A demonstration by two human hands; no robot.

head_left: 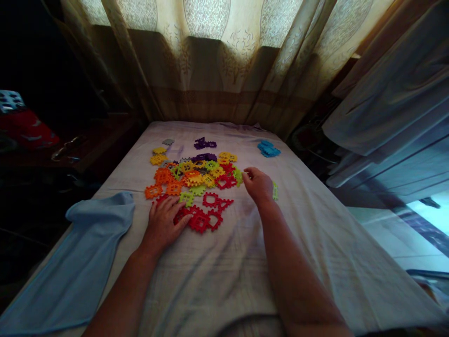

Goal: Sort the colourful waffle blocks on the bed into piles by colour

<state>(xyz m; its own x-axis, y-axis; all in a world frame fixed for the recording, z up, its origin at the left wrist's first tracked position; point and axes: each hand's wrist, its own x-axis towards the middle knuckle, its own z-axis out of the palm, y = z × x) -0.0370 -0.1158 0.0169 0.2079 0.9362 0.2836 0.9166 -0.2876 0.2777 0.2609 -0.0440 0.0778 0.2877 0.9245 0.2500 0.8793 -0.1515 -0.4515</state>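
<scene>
Several flat toothed pieces lie in a loose pile on the cloth-covered table point(224, 276). My left hand point(164, 222) rests with fingers spread over red pieces point(199, 221) at the pile's near left, close to a lime piece point(186, 199). My right hand point(257, 185) is just right of the pile, fingers curled together near a green piece point(238, 176); whether they hold anything is hidden. Another lime piece point(275, 191) shows beyond that wrist. Orange pieces point(163, 175) are at the pile's left, yellow ones point(208, 180) in its middle.
Blue pieces point(268, 149) lie at the back right, purple ones point(204, 143) at the back, and a grey piece point(168, 141) at the back left. A light blue cloth point(93, 252) drapes over the left edge. Curtains point(217, 70) hang behind; clothes hang at right.
</scene>
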